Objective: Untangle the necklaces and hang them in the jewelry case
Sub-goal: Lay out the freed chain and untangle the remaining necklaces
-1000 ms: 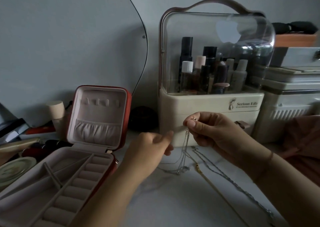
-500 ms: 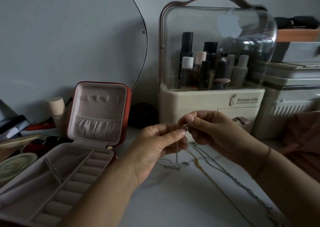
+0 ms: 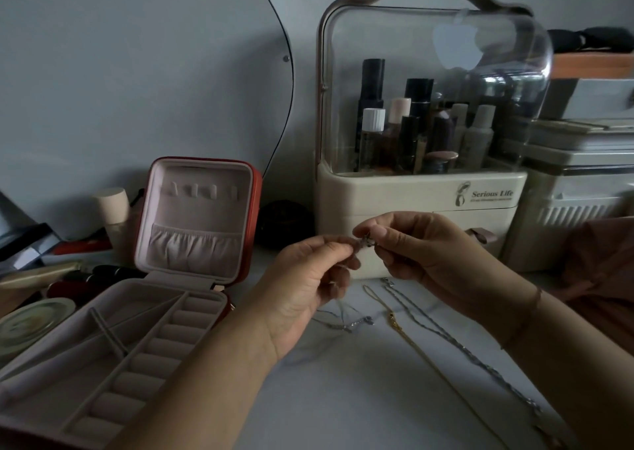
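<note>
My left hand [image 3: 308, 274] and my right hand [image 3: 418, 247] meet above the white table, both pinching the clasp end of a thin silver necklace [image 3: 346, 322], whose loop droops down to the tabletop. A gold chain [image 3: 398, 326] and a twisted silver chain [image 3: 456, 343] lie stretched out on the table under my right forearm. The red jewelry case [image 3: 192, 216] stands open at the left, its pink lid upright with a row of hooks and a gathered pocket, its tray of ring rolls lying flat.
A cream cosmetics organiser [image 3: 422, 133] with a clear dome and bottles stands behind my hands. White storage boxes [image 3: 579, 188] sit at the right. Lipsticks, a round tin [image 3: 31, 319] and small containers crowd the far left. A mirror edge curves on the wall.
My left hand has come in to my right hand and pinched the necklace's clasp end. Both hands now hold it together; the hanging loop has shortened.
</note>
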`<state>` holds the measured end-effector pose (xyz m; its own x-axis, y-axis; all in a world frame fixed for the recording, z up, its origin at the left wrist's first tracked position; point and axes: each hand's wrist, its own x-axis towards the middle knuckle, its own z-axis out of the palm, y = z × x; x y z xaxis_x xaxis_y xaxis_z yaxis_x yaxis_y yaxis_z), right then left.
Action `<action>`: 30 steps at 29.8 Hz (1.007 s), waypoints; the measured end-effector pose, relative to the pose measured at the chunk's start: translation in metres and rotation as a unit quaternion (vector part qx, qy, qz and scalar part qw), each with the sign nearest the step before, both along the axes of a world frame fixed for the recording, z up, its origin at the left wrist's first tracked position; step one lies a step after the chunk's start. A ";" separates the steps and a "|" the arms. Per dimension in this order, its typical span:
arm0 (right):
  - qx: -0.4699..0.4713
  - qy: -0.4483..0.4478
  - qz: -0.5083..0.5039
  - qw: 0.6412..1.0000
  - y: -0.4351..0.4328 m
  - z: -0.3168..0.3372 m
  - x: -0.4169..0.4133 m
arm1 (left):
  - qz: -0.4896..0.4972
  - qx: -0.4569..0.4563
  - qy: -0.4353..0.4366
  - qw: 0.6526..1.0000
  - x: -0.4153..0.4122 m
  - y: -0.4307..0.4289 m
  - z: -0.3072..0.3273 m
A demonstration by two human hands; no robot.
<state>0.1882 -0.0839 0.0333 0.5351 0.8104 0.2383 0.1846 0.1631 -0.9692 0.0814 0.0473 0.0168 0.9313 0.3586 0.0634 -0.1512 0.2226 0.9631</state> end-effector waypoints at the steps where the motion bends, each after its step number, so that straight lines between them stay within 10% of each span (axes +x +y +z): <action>1: 0.001 -0.002 0.001 1.000 0.000 0.000 0.000 | 0.002 -0.002 0.003 1.000 0.000 0.000 0.000; 30: -0.061 -0.010 0.022 0.998 -0.001 0.000 -0.002 | 0.002 0.057 0.025 0.998 0.000 0.000 -0.008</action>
<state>0.1858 -0.0848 0.0337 0.4950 0.8564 0.1468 0.1990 0.0527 -0.9786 0.0810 0.0470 0.0086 0.9332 0.3547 0.0575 -0.1027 0.1101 0.9886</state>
